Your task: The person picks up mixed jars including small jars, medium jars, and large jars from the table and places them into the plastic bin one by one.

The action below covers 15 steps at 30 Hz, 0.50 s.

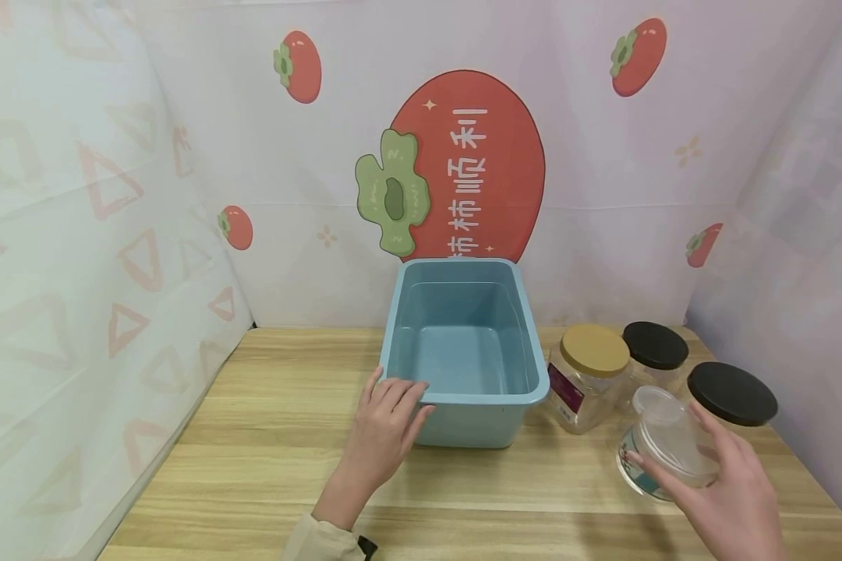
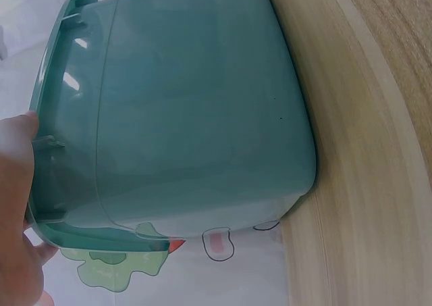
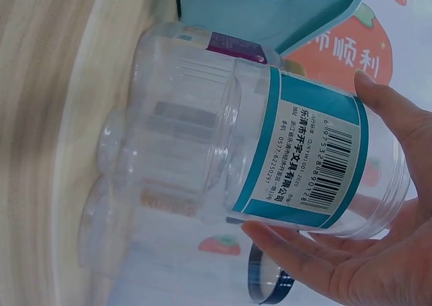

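Note:
A light blue plastic tub [image 1: 463,425] stands on the wooden table. My left hand [image 1: 386,421] holds its rim at the near left corner, fingers over the edge and thumb against the front wall. On the right, my right hand [image 1: 733,491] grips a clear plastic jar [image 1: 635,466] with a translucent white lid. The jar is tilted, its lid end toward the palm. A teal label with a barcode [image 3: 331,164] shows on its side in the right wrist view. Inside the tub, the bare floor shows.
Beside the tub stands a clear jar with a tan lid [image 1: 595,351] and a purple label. Two jars with black lids [image 1: 656,345] stand farther right, near the side curtain [image 1: 800,312]. A white curtain printed with persimmons [image 1: 298,66] closes off the back.

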Tool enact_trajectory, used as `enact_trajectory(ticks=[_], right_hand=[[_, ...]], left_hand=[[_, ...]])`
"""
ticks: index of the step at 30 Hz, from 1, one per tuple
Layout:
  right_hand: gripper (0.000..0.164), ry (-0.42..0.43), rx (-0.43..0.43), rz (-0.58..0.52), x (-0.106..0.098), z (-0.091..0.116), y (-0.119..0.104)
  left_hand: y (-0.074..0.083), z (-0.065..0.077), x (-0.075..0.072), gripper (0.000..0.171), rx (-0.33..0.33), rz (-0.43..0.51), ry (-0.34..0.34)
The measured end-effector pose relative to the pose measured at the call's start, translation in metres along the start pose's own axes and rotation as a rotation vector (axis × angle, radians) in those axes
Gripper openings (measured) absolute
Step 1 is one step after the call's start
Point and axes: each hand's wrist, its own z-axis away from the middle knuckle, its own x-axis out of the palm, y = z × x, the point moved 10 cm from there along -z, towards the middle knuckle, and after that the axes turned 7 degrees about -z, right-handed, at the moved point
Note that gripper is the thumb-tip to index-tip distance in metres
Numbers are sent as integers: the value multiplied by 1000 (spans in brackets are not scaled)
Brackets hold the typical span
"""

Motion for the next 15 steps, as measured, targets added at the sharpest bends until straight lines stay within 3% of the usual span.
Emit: enact_trajectory(ticks=[15], right_hand=[[106, -4, -82, -51, -3, -8, -23]], left_hand=[[1, -1, -2, 52, 11, -9, 12]])
